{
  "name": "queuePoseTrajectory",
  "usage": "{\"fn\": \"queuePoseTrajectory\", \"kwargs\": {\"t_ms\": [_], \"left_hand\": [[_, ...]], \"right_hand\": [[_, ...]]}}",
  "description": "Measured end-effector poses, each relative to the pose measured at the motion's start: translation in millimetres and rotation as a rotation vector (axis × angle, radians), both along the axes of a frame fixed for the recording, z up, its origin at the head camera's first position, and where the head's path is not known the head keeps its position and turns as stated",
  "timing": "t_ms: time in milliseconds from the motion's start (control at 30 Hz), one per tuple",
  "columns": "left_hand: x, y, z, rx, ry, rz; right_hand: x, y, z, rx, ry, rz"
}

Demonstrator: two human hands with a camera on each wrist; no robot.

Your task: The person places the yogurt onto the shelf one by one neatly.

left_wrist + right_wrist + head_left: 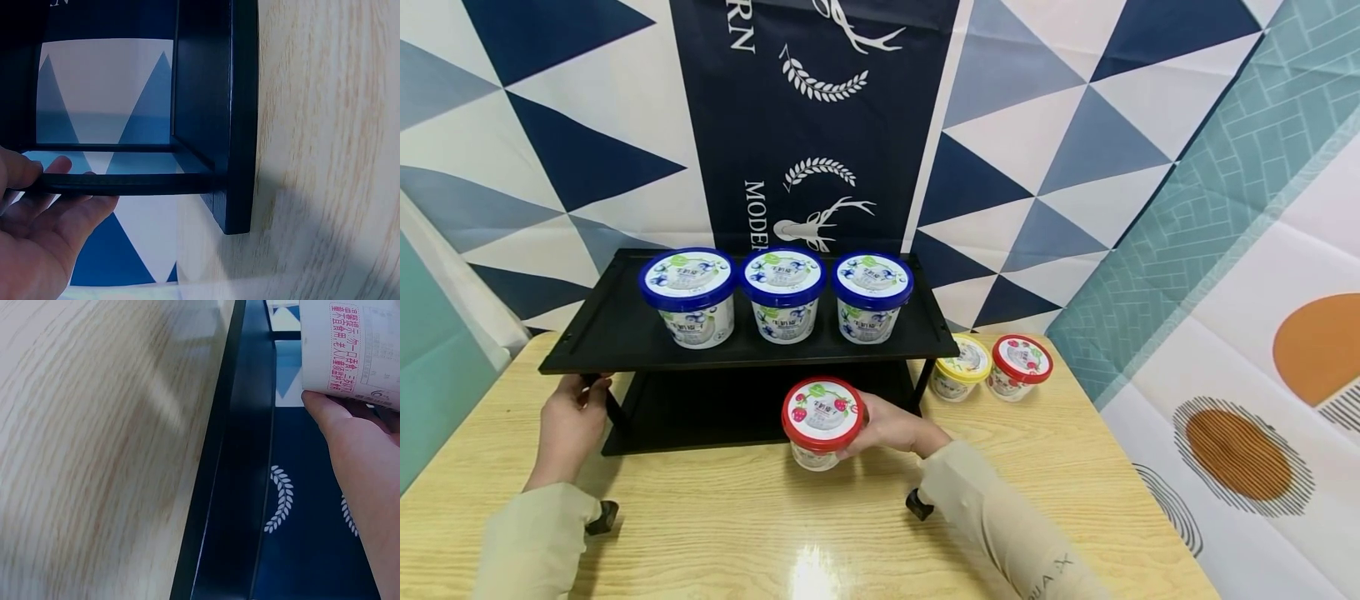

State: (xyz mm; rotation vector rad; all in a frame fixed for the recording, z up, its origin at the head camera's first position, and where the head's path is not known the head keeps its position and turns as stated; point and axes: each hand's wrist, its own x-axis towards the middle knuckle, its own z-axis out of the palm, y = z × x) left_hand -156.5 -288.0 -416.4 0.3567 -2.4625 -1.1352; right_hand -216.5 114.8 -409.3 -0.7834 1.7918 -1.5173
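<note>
My right hand (886,427) grips a white tub with a red lid (822,410) from its right side, in front of the shelf's lower board. In the right wrist view, printed text shows on the tub's wall (344,350), with the thumb at its bottom edge. My left hand (569,423) holds the left front post of the black two-tier shelf (745,357), just under the top board. In the left wrist view, that hand's fingers (81,215) and thumb close around the post (144,184). Three blue-lidded tubs (784,292) stand in a row on the top board.
Right of the shelf, a yellow-lidded tub (951,385) and another red-lidded tub (1007,383) stand side by side on the wooden table (715,525). A patterned cloth (1015,150) hangs behind the shelf. Another printed cloth (1262,333) rises along the table's right edge.
</note>
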Motion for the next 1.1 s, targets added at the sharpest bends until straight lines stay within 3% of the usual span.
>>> {"fn": "queuePoseTrajectory", "kwargs": {"t_ms": [533, 1100], "left_hand": [[-0.8, 0.0, 1.6, 0.024, -0.007, -0.006], [1.6, 1.5, 2.3, 0.045, -0.012, -0.013]], "right_hand": [[-5.8, -5.8, 0.8, 0.064, 0.017, -0.026], [-7.7, -18.9, -3.8, -0.002, -0.017, -0.004]]}}
